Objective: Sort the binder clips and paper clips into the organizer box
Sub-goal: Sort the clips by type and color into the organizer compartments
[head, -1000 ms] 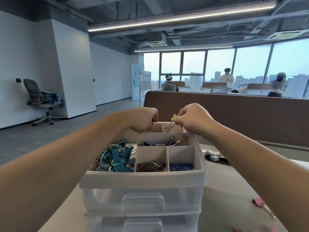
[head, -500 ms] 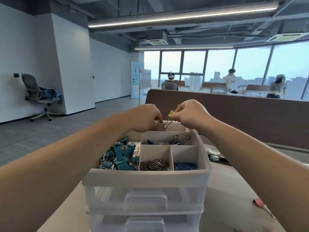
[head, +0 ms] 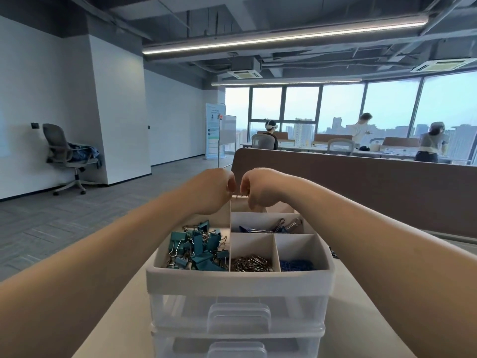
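Note:
A white organizer box [head: 240,280] with clear drawers stands on the table in front of me. Its top tray holds teal binder clips [head: 198,249] on the left, dark blue binder clips [head: 268,227] in a middle cell, silver paper clips [head: 251,263] and blue paper clips [head: 296,264] in the two near cells. My left hand [head: 211,189] and my right hand [head: 260,189] hover close together over the far compartment [head: 281,209], fingers curled downward. Whatever lies under the right fingers is hidden.
The pale table [head: 361,319] runs past the box on the right. A brown desk partition [head: 361,192] rises just behind the box. A small dark object [head: 334,254] peeks out at the box's right side. People work at desks by the far windows.
My right hand held a yellow binder clip by its wire handles above the far compartment. Both hands have since dropped lower and closer together, and the clip is out of sight.

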`<state>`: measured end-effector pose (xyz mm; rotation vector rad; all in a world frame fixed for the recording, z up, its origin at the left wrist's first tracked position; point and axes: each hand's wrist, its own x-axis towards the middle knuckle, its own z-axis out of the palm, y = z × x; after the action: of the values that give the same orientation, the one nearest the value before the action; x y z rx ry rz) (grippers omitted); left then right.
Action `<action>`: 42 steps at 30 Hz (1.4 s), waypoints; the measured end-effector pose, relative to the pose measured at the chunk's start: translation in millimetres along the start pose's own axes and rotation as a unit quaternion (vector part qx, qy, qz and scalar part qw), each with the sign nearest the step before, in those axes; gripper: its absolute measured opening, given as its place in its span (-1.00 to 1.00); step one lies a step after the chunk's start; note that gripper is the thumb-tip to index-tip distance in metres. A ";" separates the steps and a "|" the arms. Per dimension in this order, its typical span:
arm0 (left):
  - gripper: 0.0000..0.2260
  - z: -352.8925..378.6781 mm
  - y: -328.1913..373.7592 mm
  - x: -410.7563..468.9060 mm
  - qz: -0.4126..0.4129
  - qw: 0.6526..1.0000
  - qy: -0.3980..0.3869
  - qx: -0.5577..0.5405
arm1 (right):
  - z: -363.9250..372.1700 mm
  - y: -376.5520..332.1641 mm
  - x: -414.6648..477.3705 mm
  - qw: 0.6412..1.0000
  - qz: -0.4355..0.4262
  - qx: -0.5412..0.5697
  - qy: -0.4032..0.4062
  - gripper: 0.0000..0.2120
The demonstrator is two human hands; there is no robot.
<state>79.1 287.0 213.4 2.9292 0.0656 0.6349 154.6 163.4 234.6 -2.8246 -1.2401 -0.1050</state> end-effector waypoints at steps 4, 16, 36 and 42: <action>-0.87 -4.0 -1.6 -7.2 -0.006 1.000 -0.008 -0.021 | 4.6 -5.0 3.5 1.000 -0.015 0.005 -0.002 -0.59; -0.93 -8.0 19.0 -24.9 0.006 0.998 0.020 -0.067 | 12.5 20.7 -22.9 0.986 -0.025 0.089 0.139 -0.82; -0.89 115.9 342.5 -81.4 0.233 0.949 -0.099 -0.186 | 68.2 228.8 -378.6 0.958 0.265 0.083 0.074 -0.92; -0.82 181.5 400.9 -70.0 0.252 0.940 -0.181 -0.144 | 116.5 287.8 -419.5 0.938 0.330 0.103 0.031 -0.87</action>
<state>95.6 -138.2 81.2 2.7132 -0.7689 0.1240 88.1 -329.5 76.6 -2.8447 -0.2239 -0.0273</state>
